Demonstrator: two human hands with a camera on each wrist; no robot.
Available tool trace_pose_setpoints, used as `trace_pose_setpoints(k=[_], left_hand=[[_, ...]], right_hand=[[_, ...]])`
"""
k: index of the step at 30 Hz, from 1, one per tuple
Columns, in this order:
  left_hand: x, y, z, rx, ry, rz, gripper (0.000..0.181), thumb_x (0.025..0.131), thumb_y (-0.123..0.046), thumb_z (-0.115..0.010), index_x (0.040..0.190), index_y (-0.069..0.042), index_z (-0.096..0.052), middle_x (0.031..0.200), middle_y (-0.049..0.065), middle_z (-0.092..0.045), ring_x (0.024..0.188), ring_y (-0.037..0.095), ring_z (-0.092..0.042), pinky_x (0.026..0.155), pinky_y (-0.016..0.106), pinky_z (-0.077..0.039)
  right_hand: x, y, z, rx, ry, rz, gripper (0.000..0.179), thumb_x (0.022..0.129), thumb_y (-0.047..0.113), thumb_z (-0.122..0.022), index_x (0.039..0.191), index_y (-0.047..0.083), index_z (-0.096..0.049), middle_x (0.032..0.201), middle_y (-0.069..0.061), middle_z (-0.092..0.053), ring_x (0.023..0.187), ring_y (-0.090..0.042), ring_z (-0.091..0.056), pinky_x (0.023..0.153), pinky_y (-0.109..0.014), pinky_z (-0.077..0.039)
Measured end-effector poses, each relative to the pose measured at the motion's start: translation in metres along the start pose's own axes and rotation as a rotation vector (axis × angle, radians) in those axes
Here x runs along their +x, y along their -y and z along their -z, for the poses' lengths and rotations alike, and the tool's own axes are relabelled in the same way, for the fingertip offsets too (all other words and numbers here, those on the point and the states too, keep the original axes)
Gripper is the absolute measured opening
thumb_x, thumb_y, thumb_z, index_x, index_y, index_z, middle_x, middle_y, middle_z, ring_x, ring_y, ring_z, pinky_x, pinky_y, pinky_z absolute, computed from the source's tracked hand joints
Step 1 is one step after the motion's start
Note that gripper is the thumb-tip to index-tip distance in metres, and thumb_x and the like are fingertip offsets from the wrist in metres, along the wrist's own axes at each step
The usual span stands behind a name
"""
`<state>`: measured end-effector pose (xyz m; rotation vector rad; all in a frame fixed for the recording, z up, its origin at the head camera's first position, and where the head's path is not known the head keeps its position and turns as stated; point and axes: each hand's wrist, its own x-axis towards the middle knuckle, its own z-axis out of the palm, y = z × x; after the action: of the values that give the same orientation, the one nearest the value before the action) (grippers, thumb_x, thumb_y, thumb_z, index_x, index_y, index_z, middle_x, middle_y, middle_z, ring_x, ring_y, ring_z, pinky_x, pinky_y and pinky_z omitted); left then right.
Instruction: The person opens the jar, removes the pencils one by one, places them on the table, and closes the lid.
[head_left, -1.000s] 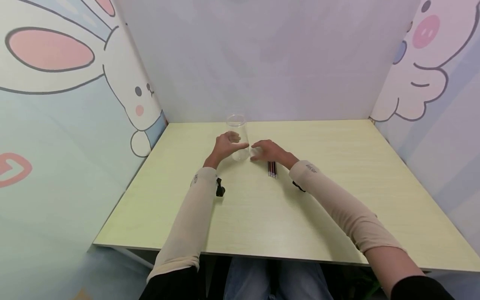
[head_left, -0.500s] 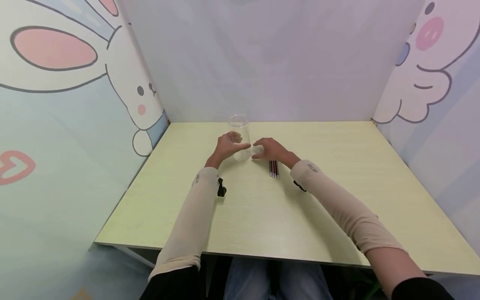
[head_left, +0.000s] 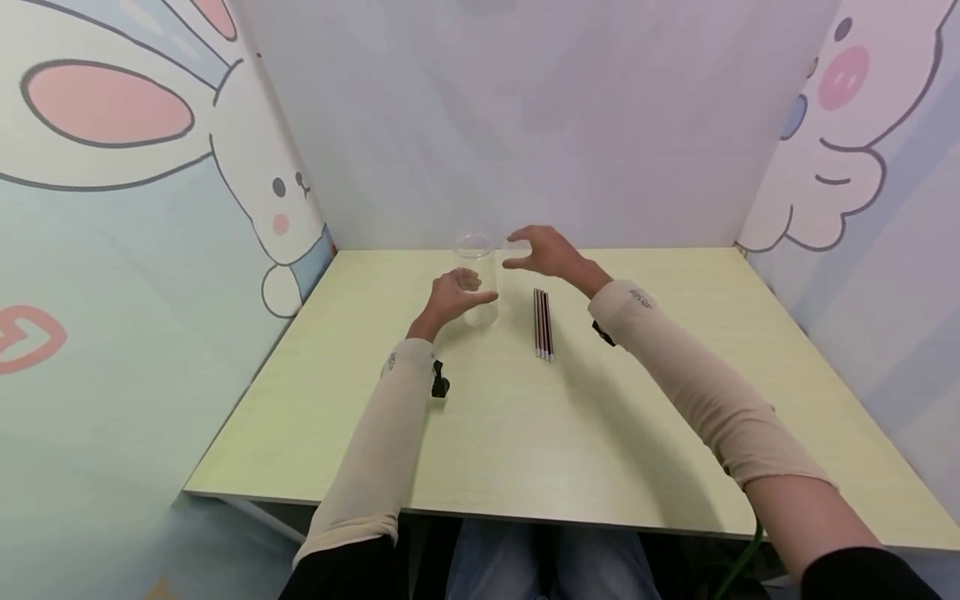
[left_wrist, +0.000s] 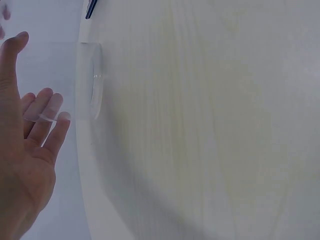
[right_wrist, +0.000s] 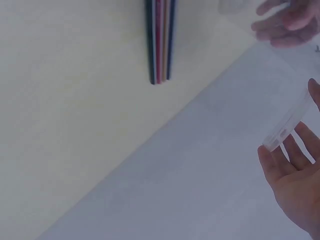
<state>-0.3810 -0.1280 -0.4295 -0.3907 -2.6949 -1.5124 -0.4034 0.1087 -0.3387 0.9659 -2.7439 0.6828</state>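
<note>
A tall clear plastic jar [head_left: 486, 265] stands upright on the table, its top uncovered. My left hand [head_left: 452, 296] holds it round the middle, thumb on one side and fingers on the other; in the left wrist view the jar [left_wrist: 92, 80] shows between them. Up beside the rim, to its right, is my right hand [head_left: 547, 252]. It pinches a clear round lid [right_wrist: 287, 125] by the edges, tilted in the right wrist view and faint in the head view. Several dark pencils [head_left: 543, 325] lie side by side on the table, right of the jar.
The pale wooden table [head_left: 360, 400] meets a plain wall [head_left: 525, 125] behind the jar. Side walls with cartoon animals flank it left and right. The person's legs [head_left: 555, 558] are beneath the front edge.
My right hand has risen with the lid from low beside the jar to the height of its rim, uncovering the pencils. The left hand and the jar have stayed put.
</note>
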Motion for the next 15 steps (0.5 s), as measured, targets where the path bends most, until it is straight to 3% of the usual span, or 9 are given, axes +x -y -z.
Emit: trace_pose_setpoints(k=[7,15], left_hand=[[0.003,0.004,0.000,-0.006,0.003,-0.001,0.080,0.066,-0.059,-0.080,0.127,-0.011,-0.056,0.124,0.011,-0.063,0.109,0.016,-0.062,0.091,0.038,-0.050],[0.003,0.005,0.001,0.014,0.017,0.018,0.087,0.067,-0.061,-0.079,0.131,-0.008,-0.053,0.126,0.011,-0.062,0.111,0.015,-0.061,0.094,0.040,-0.048]], right_hand=[[0.016,0.020,0.034,0.048,-0.057,0.017,0.059,0.085,0.038,-0.073,0.133,0.009,-0.056,0.136,-0.009,-0.054,0.128,-0.026,-0.047,0.104,-0.044,-0.039],[0.027,0.049,0.029,0.086,-0.023,0.039,0.061,0.085,0.045,-0.071,0.133,0.012,-0.056,0.136,-0.004,-0.054,0.129,-0.020,-0.046,0.105,-0.039,-0.039]])
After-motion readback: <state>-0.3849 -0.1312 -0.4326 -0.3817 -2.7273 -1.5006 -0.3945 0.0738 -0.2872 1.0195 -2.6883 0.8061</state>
